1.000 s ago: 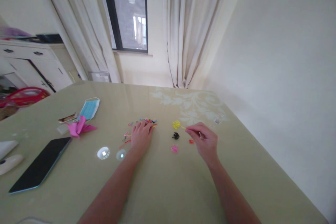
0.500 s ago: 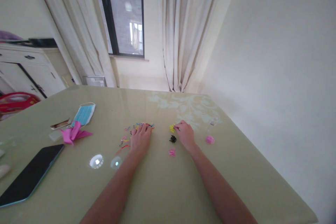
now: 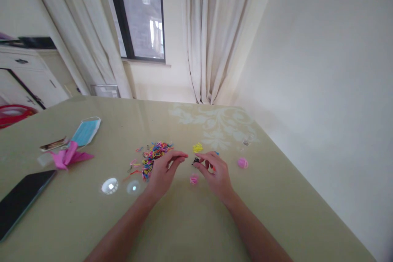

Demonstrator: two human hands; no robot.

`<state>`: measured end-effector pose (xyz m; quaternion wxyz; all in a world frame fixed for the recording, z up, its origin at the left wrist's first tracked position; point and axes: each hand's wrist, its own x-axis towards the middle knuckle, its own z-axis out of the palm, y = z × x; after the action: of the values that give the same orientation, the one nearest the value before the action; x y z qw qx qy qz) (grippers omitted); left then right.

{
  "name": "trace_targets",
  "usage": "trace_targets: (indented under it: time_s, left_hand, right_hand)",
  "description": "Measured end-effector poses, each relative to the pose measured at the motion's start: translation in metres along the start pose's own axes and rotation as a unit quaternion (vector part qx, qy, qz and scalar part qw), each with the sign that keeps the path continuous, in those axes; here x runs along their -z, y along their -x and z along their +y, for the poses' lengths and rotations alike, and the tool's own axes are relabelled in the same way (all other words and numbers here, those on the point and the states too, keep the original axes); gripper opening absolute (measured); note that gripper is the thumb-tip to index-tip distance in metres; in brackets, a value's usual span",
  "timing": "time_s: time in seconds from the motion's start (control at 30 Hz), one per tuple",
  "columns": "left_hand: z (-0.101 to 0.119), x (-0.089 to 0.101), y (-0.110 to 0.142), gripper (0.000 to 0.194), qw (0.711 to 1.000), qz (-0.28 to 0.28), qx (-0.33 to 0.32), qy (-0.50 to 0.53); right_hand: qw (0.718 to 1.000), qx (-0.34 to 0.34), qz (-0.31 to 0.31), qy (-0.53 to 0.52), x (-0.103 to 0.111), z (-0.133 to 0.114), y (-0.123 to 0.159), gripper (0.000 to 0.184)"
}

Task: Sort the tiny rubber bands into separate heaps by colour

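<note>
A heap of small mixed-colour elastic bands lies on the pale green table. To its right sit small sorted clumps: yellow, black, pink and another pink one. My left hand rests by the heap's right edge, fingers stretched toward the black clump with nothing visible in them. My right hand has its fingertips pinched together at the black clump; what they hold is too small to make out.
At the left lie a blue face mask, a pink folded paper, a small card and a dark phone. Two bright reflections shine on the tabletop. The wall runs close along the table's right edge.
My left hand has drawn back off the mixed heap, uncovering it. My right hand moved from the yellow clump to the black one. The camera shifted slightly right.
</note>
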<state>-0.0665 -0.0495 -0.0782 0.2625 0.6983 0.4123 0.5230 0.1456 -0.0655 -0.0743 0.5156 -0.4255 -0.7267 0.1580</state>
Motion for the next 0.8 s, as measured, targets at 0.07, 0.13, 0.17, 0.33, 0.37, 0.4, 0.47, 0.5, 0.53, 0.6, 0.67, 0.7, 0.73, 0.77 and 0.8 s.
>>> trace_targets:
  time_s: [0.07,0.13,0.17,0.33,0.37,0.4,0.47,0.5,0.53,0.6,0.67,0.7,0.73,0.77,0.8]
  left_hand:
    - [0.007,-0.003,0.004,0.017,1.0,-0.024,-0.002,0.017]
    - [0.011,-0.005,0.005,0.016,0.999,-0.037,-0.004,0.013]
    - [0.012,-0.004,0.005,0.015,0.999,-0.039,-0.008,0.004]
    - [0.016,-0.001,0.001,0.019,0.996,-0.055,-0.05,-0.041]
    - [0.017,0.0,0.001,0.02,0.996,-0.058,-0.057,-0.044]
    - [0.018,0.0,0.0,0.02,0.995,-0.06,-0.062,-0.045]
    - [0.021,0.0,0.0,0.02,0.995,-0.064,-0.069,-0.044]
    - [0.022,0.0,0.0,0.021,0.994,-0.065,-0.071,-0.043]
    - [0.023,0.0,0.001,0.021,0.994,-0.067,-0.073,-0.041]
    - [0.025,0.0,0.002,0.02,0.994,-0.071,-0.076,-0.037]
    - [0.026,0.0,0.002,0.023,0.994,-0.072,-0.078,-0.025]
    - [0.025,0.001,0.002,0.026,0.995,-0.069,-0.074,-0.016]
    - [0.024,0.001,0.001,0.031,0.996,-0.06,-0.068,-0.006]
    - [0.022,0.003,-0.001,0.036,0.997,-0.047,-0.058,-0.003]
    - [0.019,0.004,-0.003,0.039,0.998,-0.03,-0.047,-0.01]
  right_hand:
    - [1.0,0.006,-0.005,-0.026,0.001,-0.004,0.001,0.024]
    - [0.999,0.012,-0.005,-0.041,0.004,-0.006,0.001,0.022]
    - [0.999,0.016,-0.006,-0.047,0.005,-0.006,0.0,0.02]
    - [0.997,0.028,-0.007,-0.07,0.011,-0.009,-0.004,0.015]
    - [0.997,0.031,-0.011,-0.074,0.011,-0.009,-0.004,0.014]
    - [0.996,0.034,-0.016,-0.076,0.011,-0.01,-0.005,0.012]
    - [0.996,0.039,-0.028,-0.077,0.011,-0.011,-0.006,0.011]
    - [0.996,0.041,-0.032,-0.075,0.011,-0.012,-0.006,0.011]
    - [0.996,0.043,-0.032,-0.073,0.011,-0.013,-0.006,0.011]
    - [0.996,0.049,-0.028,-0.067,0.012,-0.015,-0.006,0.011]
    - [0.996,0.062,-0.018,-0.062,0.014,-0.019,-0.006,0.011]
    - [0.996,0.069,-0.01,-0.059,0.016,-0.021,-0.007,0.011]
    - [0.995,0.078,-0.001,-0.057,0.018,-0.023,-0.007,0.012]
    - [0.994,0.09,0.01,-0.059,0.021,-0.025,-0.008,0.012]
    - [0.992,0.104,0.02,-0.066,0.023,-0.028,-0.009,0.013]
